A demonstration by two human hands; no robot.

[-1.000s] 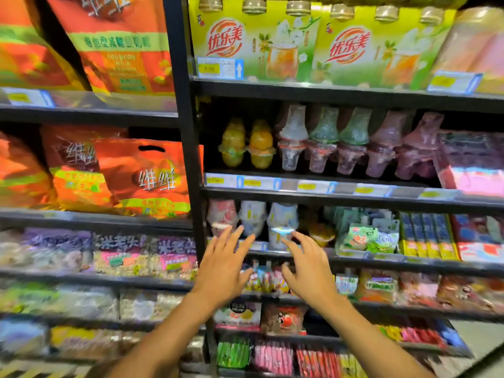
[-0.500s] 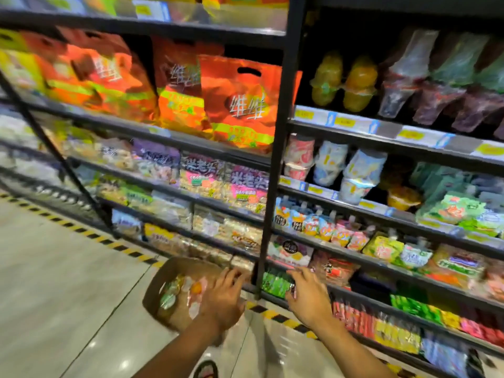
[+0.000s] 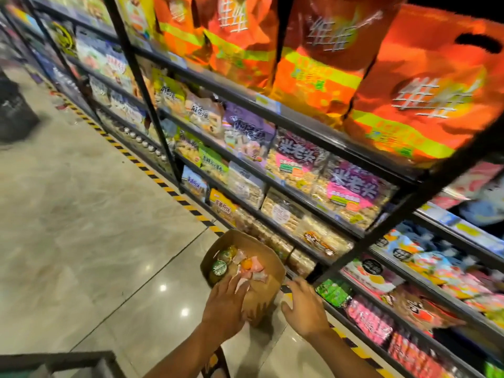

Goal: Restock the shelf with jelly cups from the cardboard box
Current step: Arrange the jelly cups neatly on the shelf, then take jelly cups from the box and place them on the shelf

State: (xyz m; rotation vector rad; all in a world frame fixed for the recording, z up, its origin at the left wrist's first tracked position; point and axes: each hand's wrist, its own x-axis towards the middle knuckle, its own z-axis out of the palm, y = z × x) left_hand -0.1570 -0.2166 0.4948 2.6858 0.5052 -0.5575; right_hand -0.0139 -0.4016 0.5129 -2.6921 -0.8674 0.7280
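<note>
Jelly cups [image 3: 241, 264] are lying in the cardboard box [image 3: 256, 245], just beyond the left hand's [image 3: 223, 304] loosely spread fingers [image 3: 236, 286]. The right hand [image 3: 305, 309] is hovering beside the box, fingers wide and holding nothing.

The cardboard box [image 3: 262, 296] sits on the floor [image 3: 95, 214], under and ahead of my left grip [image 3: 223, 304], with jelly cups [image 3: 245, 264] inside it. My right grip [image 3: 305, 309] hangs just right of the box. The shelf [image 3: 300, 124] runs beyond and right of both.

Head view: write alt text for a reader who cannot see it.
A person's left hand reaches into a cardboard box of jelly cups on the tiled floor, while the right hand hovers open beside it. Shelves packed with snack bags run along the right.
</note>
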